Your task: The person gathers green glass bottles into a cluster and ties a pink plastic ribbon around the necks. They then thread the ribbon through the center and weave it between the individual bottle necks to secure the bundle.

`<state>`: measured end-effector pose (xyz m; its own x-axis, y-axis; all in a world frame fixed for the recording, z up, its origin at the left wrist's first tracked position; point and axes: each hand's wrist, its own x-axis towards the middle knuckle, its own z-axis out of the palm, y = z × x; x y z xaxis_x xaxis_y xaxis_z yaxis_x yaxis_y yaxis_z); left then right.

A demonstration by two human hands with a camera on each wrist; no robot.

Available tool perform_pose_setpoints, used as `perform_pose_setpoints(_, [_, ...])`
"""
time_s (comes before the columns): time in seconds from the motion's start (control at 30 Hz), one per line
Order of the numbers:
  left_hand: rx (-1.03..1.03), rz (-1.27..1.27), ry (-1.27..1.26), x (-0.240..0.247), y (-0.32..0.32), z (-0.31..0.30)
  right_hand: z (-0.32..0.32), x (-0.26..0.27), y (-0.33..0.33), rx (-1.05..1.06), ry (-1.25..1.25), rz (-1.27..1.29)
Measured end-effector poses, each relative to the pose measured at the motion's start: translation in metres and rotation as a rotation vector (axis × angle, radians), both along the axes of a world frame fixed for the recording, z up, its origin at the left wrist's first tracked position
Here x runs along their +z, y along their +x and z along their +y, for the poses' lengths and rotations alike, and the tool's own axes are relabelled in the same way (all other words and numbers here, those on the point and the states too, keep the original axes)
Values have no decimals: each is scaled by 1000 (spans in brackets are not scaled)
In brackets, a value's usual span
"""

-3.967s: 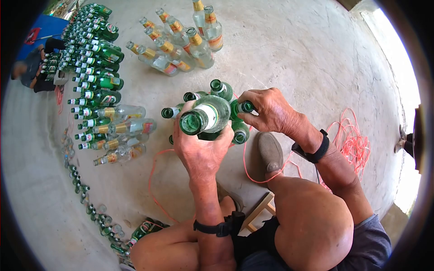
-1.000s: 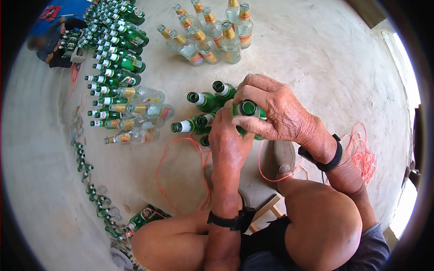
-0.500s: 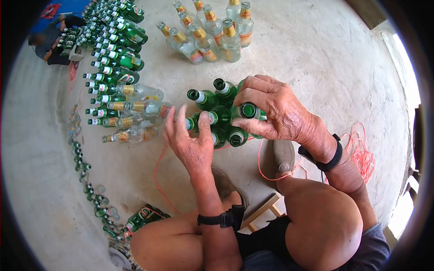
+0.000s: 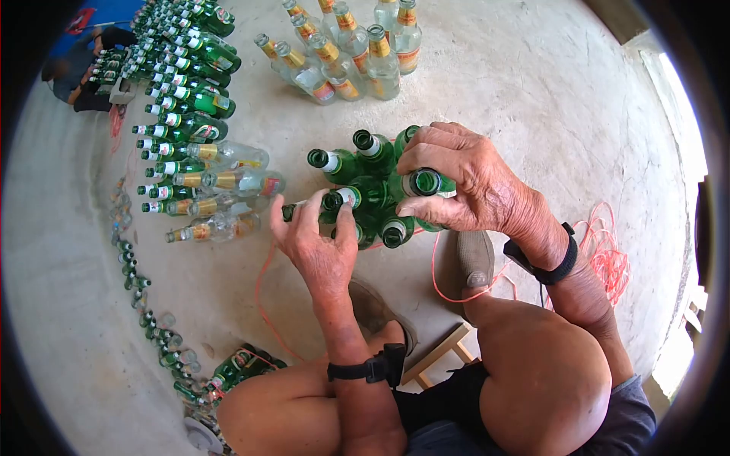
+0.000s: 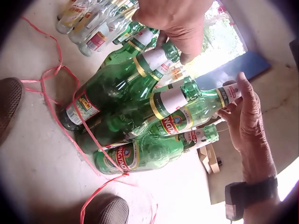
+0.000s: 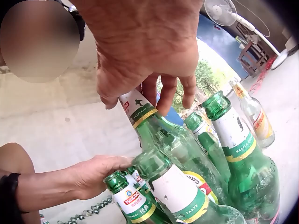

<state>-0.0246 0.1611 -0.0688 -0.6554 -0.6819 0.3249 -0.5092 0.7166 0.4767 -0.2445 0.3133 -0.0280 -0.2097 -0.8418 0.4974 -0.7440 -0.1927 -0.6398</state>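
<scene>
Several green beer bottles (image 4: 371, 190) stand close together on the floor in front of the knees. My right hand (image 4: 475, 182) grips one of them by its neck (image 4: 424, 182), fingers and thumb curled round it. In the right wrist view that bottle (image 6: 154, 126) leans up into the hand (image 6: 145, 46). My left hand (image 4: 315, 247) is at the left of the cluster, finger and thumb on either side of another bottle's neck (image 4: 334, 201). The left wrist view shows its fingers (image 5: 187, 51) beside a bottle mouth. Pink string (image 5: 77, 91) passes round the lower bodies.
Clear bottles with gold necks (image 4: 346, 57) stand beyond the cluster. A long row of green bottles (image 4: 201, 102) stretches along the left, near another person (image 4: 72, 72). A heap of pink string (image 4: 606, 254) lies at right, and a low wooden stool (image 4: 441, 356) is between the legs.
Four seconds ago my left hand held a green bottle above the cluster. It later moved left off the right hand's bottle, fingers spread, then closed in on another neck. My right hand stays on its neck.
</scene>
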Motion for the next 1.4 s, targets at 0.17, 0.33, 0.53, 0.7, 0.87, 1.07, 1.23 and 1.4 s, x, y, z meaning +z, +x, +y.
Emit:
perform_pose_setpoints(0.17, [-12,17,-6,-2,0,-4,0,-6,2,-9,-22,-18])
perform_pose_setpoints(0.33, [-120,81,-4,-3,-5,-9,-4,-7,7,-29,5,11])
perform_pose_setpoints(0.53, [-132,76,-22,-4,-8,-6,-7,-7,11,-59,69,46])
perform_pose_setpoints(0.7, [-132,94,-28,0,-9,-3,-11,-10,15,-87,43,60])
perform_pose_setpoints(0.87, [-134,98,-27,-1,-9,-3,-10,-16,21,-118,11,63])
perform_pose_setpoints(1.07, [-142,82,-28,0,-9,-3,-10,-15,19,-105,22,54])
perform_pose_setpoints(1.23, [-125,81,-4,0,-10,1,-10,-21,21,-141,4,29])
perform_pose_setpoints(1.4, [-116,81,-18,-2,-10,0,-7,-19,19,-151,17,76])
